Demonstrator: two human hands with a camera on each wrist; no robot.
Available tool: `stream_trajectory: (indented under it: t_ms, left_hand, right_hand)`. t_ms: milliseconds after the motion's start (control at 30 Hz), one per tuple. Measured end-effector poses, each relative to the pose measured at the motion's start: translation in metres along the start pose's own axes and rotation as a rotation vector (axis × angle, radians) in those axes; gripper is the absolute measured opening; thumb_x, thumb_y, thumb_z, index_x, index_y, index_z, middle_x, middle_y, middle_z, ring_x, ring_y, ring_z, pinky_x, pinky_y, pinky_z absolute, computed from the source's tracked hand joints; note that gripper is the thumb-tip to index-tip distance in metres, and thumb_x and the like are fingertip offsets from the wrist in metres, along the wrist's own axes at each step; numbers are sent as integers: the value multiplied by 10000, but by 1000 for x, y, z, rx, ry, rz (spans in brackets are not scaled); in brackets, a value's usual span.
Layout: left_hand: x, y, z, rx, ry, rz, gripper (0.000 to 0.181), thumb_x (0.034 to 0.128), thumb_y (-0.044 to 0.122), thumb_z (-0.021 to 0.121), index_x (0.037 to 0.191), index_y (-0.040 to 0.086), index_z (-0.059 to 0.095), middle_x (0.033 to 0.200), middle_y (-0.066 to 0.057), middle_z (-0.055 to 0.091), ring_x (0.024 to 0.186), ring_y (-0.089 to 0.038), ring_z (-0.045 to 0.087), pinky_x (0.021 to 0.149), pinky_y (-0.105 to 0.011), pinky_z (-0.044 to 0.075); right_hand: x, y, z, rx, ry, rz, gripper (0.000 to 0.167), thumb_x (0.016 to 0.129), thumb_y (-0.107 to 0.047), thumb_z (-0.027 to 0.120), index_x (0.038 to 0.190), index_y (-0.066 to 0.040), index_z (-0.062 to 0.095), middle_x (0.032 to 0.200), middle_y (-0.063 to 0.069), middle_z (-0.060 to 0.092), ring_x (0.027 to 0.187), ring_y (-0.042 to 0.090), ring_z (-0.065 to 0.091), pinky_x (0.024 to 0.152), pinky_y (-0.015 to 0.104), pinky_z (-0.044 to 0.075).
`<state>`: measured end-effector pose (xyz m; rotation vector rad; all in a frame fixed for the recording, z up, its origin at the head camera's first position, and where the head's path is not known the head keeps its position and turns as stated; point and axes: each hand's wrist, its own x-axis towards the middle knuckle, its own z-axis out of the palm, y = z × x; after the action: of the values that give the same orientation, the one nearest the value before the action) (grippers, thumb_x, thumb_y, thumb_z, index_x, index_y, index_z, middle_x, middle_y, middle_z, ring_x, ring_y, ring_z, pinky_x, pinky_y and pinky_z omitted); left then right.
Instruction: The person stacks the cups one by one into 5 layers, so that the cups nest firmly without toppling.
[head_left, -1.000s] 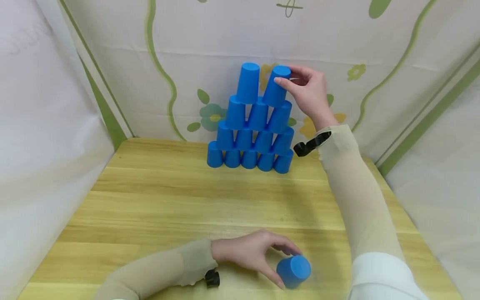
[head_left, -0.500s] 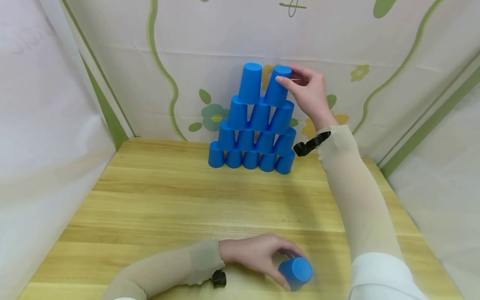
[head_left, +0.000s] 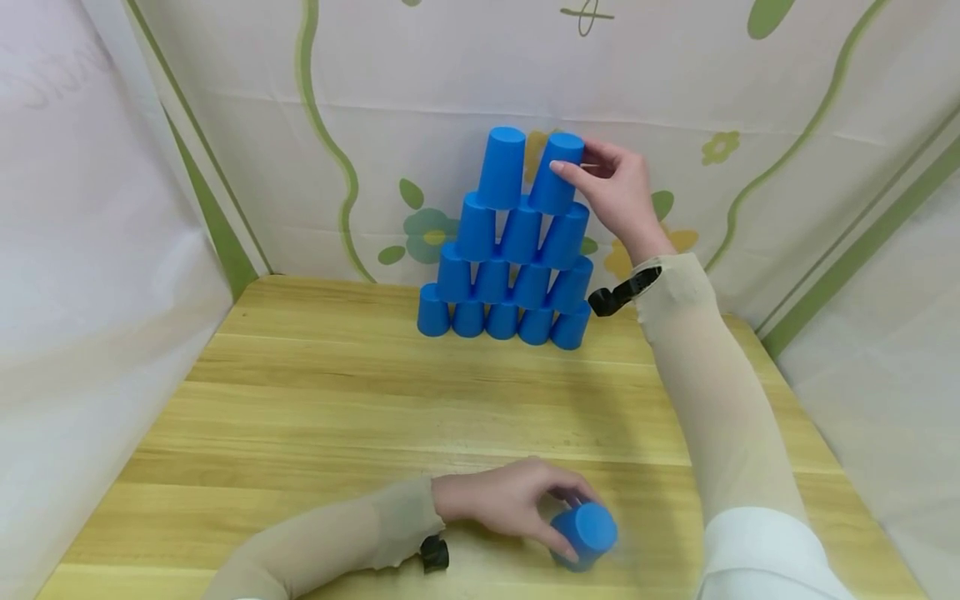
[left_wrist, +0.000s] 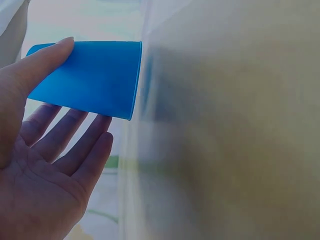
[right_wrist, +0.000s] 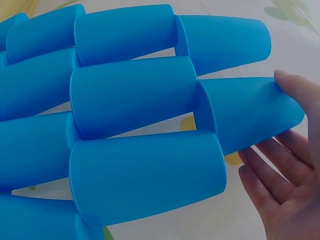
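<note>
Blue cups stand upside down in a stepped stack point(head_left: 491, 279) at the back of the table. Two cups form its top row. My right hand point(head_left: 624, 187) holds the right-hand top cup point(head_left: 556, 179) between thumb and fingers; in the right wrist view, that cup point(right_wrist: 255, 110) bridges the two cups beneath it. Beside it, the left-hand top cup point(head_left: 502, 171) stands untouched. Near the front edge, my left hand point(head_left: 510, 498) grips another upside-down cup point(head_left: 587, 533). The left wrist view shows this cup point(left_wrist: 95, 77) with its rim slightly off the tabletop, thumb on one side, fingertips on the other.
The wooden table point(head_left: 337, 417) runs between the stack and my left hand. A white fabric wall point(head_left: 420, 67) with printed flowers rises right behind the stack. Fabric side walls point(head_left: 90, 275) border the table left and right.
My left hand and its cup shift slightly right, then back left and a little away from me. The right hand stays on the same top cup, nearly still.
</note>
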<state>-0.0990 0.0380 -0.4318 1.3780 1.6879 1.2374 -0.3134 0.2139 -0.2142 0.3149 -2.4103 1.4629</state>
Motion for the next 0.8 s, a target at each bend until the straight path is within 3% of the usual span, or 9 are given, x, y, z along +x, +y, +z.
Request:
stream_trajectory:
  t_ms: [300,500,667,800]
  left_hand:
    - [-20,8,-29,7,157,-34,542,900,220,813,1389,152,590,1311,133,622,1185,-10,568,1049,-312,458]
    - [-33,18,-52,62,274,-7,567,884,258,832,1389,167,590,1324,109,622,1208,-52,570,1042,-364,476]
    - [-41,34,-78,137,430,61,576,858,224,859,1367,122,611,1306,62,648,1198,-89,596,1012,-331,493]
    - [-44,52,-104,194,540,165,564,840,142,867,1343,74,621,1292,-1,663,1187,-143,618,998,-381,513]
  right_hand:
    - [-4,-2,2,-21,-27,27,626,904,-480,756,1446,-212,596,1340,19,645,1228,205,589,1056,372,462]
    - [-5,-2,2,-24,-35,34,640,906,-484,751,1460,-213,581,1352,17,638,1237,203,582,1061,380,457]
    - [-5,-1,2,-18,-44,34,646,904,-486,752,1466,-222,574,1360,10,634,1240,201,580,1066,382,453]
    - [-5,1,2,-21,-47,29,648,904,-489,751,1468,-225,571,1358,8,635,1234,201,586,1061,386,458]
